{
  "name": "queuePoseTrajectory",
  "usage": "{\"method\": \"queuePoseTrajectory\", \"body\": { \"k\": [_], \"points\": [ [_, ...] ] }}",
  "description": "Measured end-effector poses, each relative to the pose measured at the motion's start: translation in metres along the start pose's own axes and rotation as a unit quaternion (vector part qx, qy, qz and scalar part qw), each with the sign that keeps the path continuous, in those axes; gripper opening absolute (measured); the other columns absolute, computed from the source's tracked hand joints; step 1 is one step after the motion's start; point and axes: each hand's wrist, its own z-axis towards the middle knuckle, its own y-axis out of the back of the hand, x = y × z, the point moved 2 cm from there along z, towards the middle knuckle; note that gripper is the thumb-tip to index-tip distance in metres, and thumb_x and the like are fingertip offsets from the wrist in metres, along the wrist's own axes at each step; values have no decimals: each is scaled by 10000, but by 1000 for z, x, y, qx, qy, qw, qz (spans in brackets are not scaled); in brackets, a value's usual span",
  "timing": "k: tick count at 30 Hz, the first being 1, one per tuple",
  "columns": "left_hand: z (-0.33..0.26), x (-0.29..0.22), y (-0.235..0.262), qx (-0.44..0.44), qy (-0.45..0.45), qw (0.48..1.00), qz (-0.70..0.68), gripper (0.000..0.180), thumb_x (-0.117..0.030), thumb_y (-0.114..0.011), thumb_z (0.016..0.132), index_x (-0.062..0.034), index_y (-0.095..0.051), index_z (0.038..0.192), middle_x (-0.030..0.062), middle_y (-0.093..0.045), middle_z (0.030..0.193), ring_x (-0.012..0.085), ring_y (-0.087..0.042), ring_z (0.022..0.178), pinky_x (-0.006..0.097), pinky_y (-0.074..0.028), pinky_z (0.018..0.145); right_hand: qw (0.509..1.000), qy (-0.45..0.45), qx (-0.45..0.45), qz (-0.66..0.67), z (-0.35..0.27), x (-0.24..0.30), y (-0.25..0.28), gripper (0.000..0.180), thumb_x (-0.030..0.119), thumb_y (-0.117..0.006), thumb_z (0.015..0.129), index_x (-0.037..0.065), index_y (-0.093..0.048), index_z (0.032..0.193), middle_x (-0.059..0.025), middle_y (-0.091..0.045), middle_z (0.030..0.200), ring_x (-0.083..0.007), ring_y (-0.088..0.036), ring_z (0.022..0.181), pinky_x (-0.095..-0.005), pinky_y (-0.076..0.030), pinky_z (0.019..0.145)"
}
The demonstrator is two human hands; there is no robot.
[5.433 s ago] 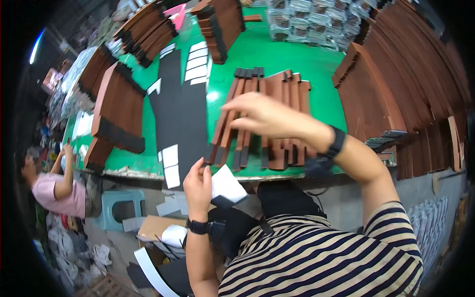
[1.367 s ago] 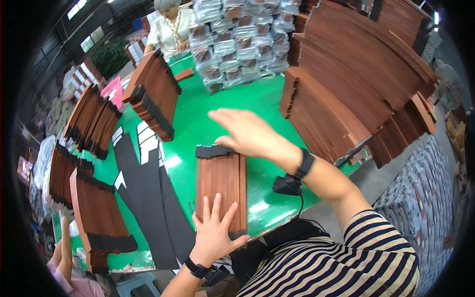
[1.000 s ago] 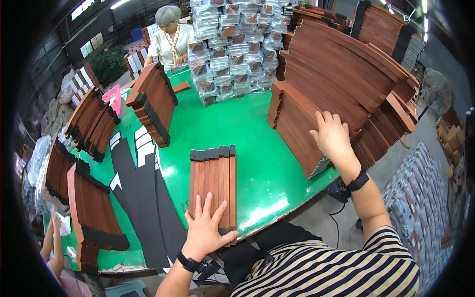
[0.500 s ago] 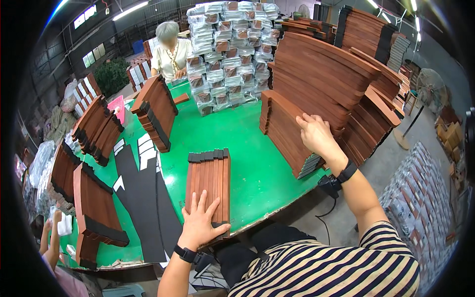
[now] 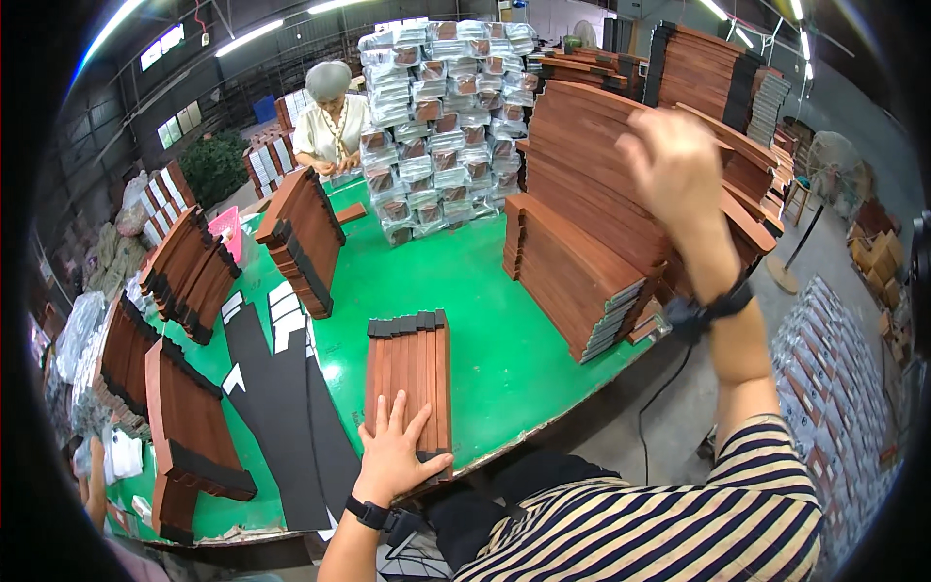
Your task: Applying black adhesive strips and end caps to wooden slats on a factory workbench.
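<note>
My left hand (image 5: 396, 451) lies flat with spread fingers on a row of reddish-brown wooden slats (image 5: 407, 364) near the table's front edge. Black strips cap the far ends of the slats, and more black shows at the near end beside my thumb. My right hand (image 5: 674, 170), slightly blurred, is raised in front of a tall stack of brown wooden boards (image 5: 592, 165). Its fingers look bent and apart, with nothing visible in them; whether it touches the stack I cannot tell. Below it stands a lower stack of boards (image 5: 562, 276) with grey layered ends.
The green table (image 5: 485, 388) carries black sheets (image 5: 281, 407) with white pieces. More board stacks (image 5: 194, 417) stand to the left, and a wall of plastic-wrapped bundles (image 5: 441, 136) at the back. A co-worker (image 5: 333, 126) sits beyond; another person's arm (image 5: 95, 485) shows at lower left.
My right hand has lifted off the lower board stack and moved up and to the right, before the tall stack. My left hand stays on the slats. The view has shifted slightly.
</note>
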Motion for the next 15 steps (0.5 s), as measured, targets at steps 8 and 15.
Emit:
{"method": "queuePoseTrajectory", "body": {
  "k": [8, 15],
  "points": [
    [2, -7, 7, 6, 3, 1000, -9, 873, -658, -694, 734, -238, -461, 1462, 182, -214, 1603, 453, -153, 1472, 759, -203, 1042, 855, -267, 430, 110, 35, -129, -21, 573, 520, -678, 852, -9, -721, 1067, -193, -717, 1045, -315, -680, 949, -395, -522, 830],
    [2, -6, 9, -6, -13, 1000, -4, 869, -660, -684, 751, -244, -438, 1474, 184, -222, 1595, 464, -151, 1466, 750, -212, 1052, 977, -81, 152, -123, 30, -94, 9, 391, 387, -559, 980, 102, -616, 1240, -190, -686, 1096, -344, -656, 1040, -423, -516, 852]
  ]
}}
